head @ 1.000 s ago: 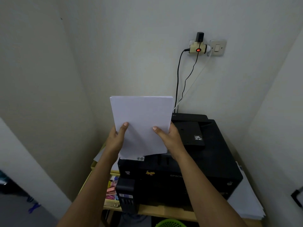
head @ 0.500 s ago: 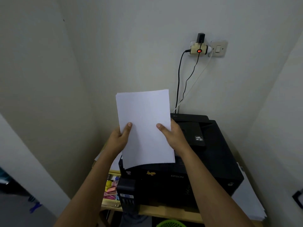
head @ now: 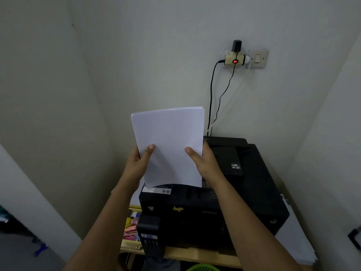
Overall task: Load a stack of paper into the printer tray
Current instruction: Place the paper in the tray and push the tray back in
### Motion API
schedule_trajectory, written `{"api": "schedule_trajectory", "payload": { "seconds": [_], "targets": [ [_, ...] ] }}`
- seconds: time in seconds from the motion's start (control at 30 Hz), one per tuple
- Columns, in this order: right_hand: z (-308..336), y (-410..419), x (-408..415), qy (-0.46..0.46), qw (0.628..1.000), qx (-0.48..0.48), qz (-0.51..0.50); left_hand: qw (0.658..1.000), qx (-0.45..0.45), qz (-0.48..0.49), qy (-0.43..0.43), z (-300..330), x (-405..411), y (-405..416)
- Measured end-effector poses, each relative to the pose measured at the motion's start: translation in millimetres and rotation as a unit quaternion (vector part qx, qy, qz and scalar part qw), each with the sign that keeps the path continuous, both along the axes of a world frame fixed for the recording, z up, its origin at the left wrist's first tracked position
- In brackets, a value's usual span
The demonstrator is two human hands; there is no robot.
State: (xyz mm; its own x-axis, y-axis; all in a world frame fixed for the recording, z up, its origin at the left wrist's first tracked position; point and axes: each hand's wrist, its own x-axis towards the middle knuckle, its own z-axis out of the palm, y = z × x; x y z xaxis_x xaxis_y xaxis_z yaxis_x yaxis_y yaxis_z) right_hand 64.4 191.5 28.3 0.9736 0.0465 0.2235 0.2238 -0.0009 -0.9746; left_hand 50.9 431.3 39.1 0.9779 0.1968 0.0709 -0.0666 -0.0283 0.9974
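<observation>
A stack of white paper stands nearly upright in the air above the left front part of a black printer. My left hand grips its left edge, thumb on the front face. My right hand grips its right edge the same way. The stack's lower edge hangs just above the printer's top. The printer's tray opening is hidden behind the paper and my hands.
The printer sits on a wooden table in a narrow corner between white walls. Loose sheets lie at its right. Coloured items sit at its left. Cables run down from a wall socket.
The paper stack dipped towards the printer, then rose and tilted slightly left; both hands kept their grip on its sides throughout.
</observation>
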Motion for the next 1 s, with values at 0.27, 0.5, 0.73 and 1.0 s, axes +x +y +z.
{"api": "schedule_trajectory", "payload": {
  "seconds": [0.27, 0.5, 0.73, 1.0],
  "targets": [
    [-7.9, 4.2, 6.8, 0.043, 0.995, 0.088, -0.016, 0.999, 0.024, 0.004, -0.025, -0.1, 11.0, 0.1],
    [-8.0, 8.7, 7.7, 0.06, 0.992, 0.108, -0.008, 1.0, 0.005, 0.0, -0.028, 0.7, 16.7, -0.1],
    [-10.5, 10.6, 10.5, 0.054, 0.992, 0.109, -0.013, 1.0, 0.005, 0.009, -0.029, -1.9, 21.4, -4.6],
    [-17.4, 10.1, 12.9, 0.036, 0.997, 0.066, -0.002, 0.998, 0.041, 0.037, -0.02, -3.6, 18.1, -1.0]
  ]
}}
